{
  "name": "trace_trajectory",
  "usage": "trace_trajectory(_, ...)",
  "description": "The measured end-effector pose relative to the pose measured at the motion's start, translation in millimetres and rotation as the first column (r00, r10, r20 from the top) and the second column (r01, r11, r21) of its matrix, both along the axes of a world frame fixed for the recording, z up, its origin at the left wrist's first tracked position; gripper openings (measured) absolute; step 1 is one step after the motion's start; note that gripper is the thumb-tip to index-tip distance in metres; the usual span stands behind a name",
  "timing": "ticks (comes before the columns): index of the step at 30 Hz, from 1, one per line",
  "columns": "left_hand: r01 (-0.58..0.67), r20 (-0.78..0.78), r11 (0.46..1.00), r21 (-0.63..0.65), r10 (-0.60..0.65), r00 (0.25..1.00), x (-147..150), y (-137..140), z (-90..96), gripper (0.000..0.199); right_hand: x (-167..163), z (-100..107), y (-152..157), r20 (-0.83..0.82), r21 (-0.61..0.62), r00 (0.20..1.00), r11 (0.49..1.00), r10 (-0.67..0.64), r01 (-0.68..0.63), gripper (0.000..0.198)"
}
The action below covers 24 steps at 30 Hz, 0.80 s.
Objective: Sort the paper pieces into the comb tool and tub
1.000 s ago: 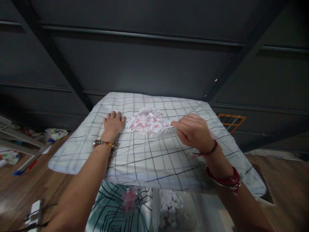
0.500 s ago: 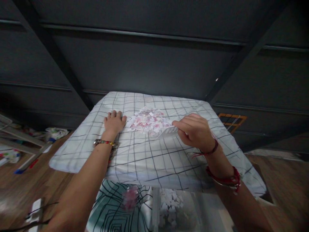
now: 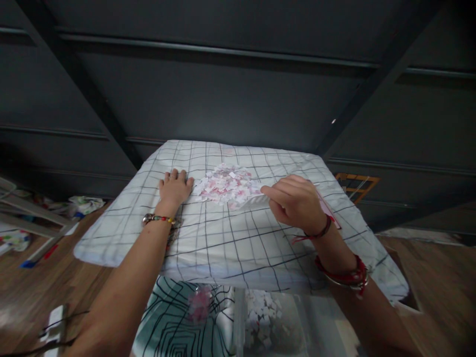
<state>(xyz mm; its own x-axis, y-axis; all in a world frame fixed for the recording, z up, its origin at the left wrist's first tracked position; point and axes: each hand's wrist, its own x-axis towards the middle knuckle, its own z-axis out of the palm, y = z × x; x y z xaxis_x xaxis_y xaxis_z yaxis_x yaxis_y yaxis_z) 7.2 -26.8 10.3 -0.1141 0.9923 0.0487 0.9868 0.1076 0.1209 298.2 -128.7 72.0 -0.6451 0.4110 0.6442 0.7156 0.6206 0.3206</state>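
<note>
A loose heap of small white and pink paper scraps [image 3: 225, 186] lies in the middle of a table with a white checked cloth [image 3: 223, 243]. My left hand [image 3: 176, 186] rests flat on the cloth just left of the heap, fingers spread. At the heap's right edge, my right hand [image 3: 293, 201] is closed, pinching a thin, flat white piece [image 3: 255, 202] with a striped or slotted look. That piece touches or overlaps the scraps; its exact kind cannot be made out. A pink flat item with a dark red edge [image 3: 329, 208] shows partly behind my right wrist.
Below the table's front edge stands a clear plastic box [image 3: 240, 322] with white scraps [image 3: 264, 312] inside. Left of it, a pink see-through packet [image 3: 200, 303] lies on teal patterned fabric [image 3: 174, 322]. A dark panelled wall [image 3: 223, 104] rises behind the table. A power strip [image 3: 55, 327] is on the floor.
My right hand has shifted slightly left with the white piece, closer into the heap. More of the pink item shows by my right wrist. My left hand stays put.
</note>
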Motion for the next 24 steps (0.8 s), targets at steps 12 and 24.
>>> trace_trajectory(12, -0.009, 0.006, 1.0, 0.001, 0.009, 1.0, -0.1, 0.5, -0.8, 0.06, -1.4, -1.6, 1.3, -0.027, 0.001, 1.0, 1.0, -0.015, 0.015, 0.025)
trace_trajectory(24, 0.005, 0.01, 1.0, 0.009, -0.005, 1.0, -1.4, 1.4, -2.4, 0.06, 3.0, -3.8, 2.2, -0.057, -0.019, 0.996, 0.998, -0.065, 0.064, 0.026)
